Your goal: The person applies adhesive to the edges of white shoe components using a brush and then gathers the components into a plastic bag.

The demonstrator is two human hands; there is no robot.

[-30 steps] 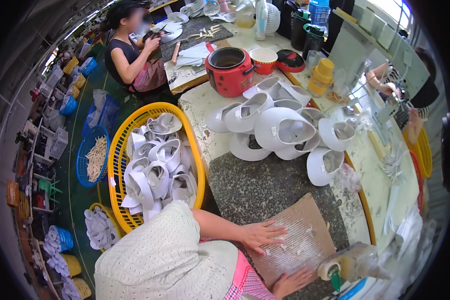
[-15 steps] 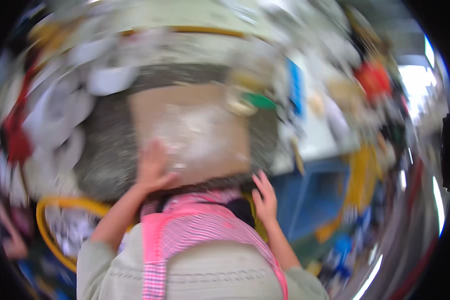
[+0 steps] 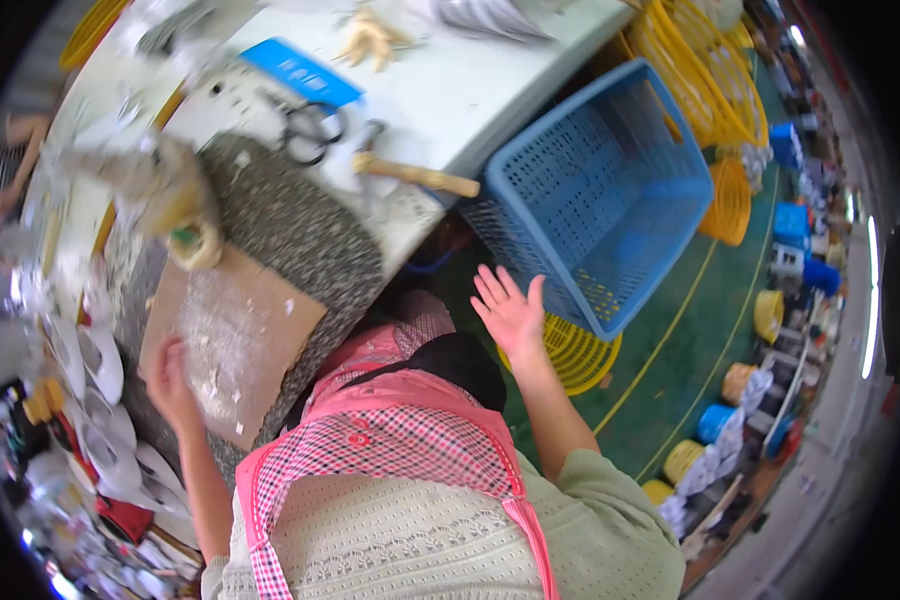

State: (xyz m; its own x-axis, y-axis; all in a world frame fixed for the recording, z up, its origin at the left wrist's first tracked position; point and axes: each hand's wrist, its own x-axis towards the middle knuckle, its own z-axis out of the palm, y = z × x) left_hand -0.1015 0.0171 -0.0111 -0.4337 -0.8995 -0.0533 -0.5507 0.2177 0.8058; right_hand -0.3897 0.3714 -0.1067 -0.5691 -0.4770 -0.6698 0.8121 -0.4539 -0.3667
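My right hand [image 3: 510,310] is held palm up with fingers spread and nothing in it, beside a large blue plastic basket [image 3: 560,180]. My left hand [image 3: 175,385], slightly blurred, is at the left part of a brown cardboard sheet [image 3: 275,300], fingers stretched out. I see nothing in it; whether it touches the sheet I cannot tell. White residue and small scraps cover the sheet's middle. It lies on a grey speckled mat [image 3: 300,215]. At its far edge stands a plastic-wrapped tan container [image 3: 198,245] with a bit of green in it.
Black-handled scissors [image 3: 310,135], a wooden-handled hammer [image 3: 410,172], a blue card [image 3: 300,72] and a beige glove [image 3: 370,38] lie on the white table. White shoe-shaped pieces [image 3: 110,450] crowd the left. Yellow baskets [image 3: 700,70] stand beyond the blue one; another yellow basket [image 3: 575,355] sits below it.
My view has swung to the right, bringing the blue basket and floor into sight. My right hand has turned palm up near the basket; my left stays by the cardboard.
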